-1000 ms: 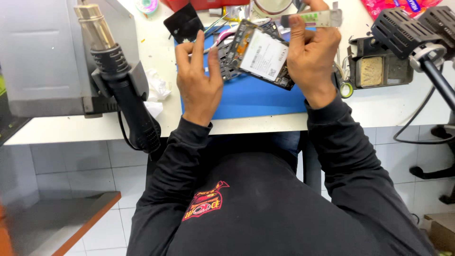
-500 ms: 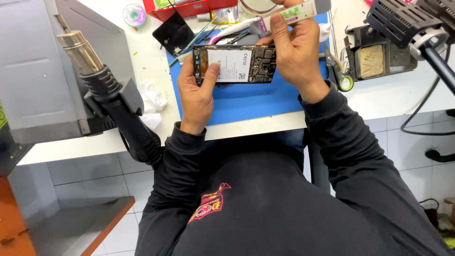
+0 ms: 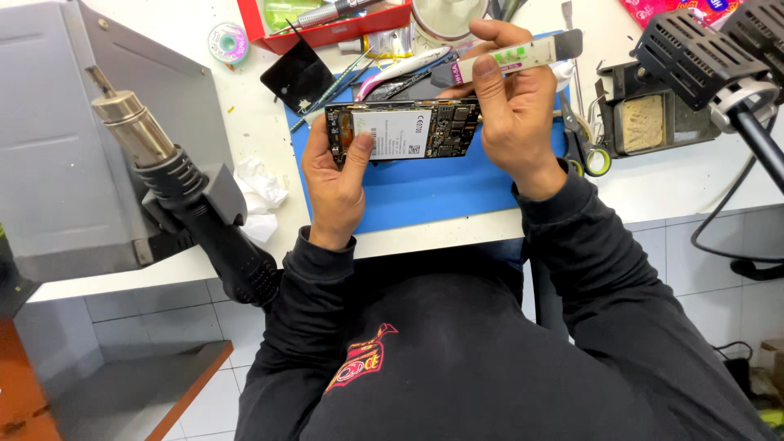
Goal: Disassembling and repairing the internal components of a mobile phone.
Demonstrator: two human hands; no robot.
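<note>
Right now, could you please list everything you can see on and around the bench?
opened phone: one, black with white battery, on the mat, held by both hands
flat pry tool: one, white with grey tip, in right hand
mat: one, blue, bench centre
hot-air gun: one, black with metal nozzle, holstered at left
grey unit: one, far left
red tray: one, top centre
black square piece: one, left of mat's top
tissue: one, white, beside gun
sponge holder: one, black, right
left hand: thumb on battery
right hand: grips tool and phone's right end
</note>
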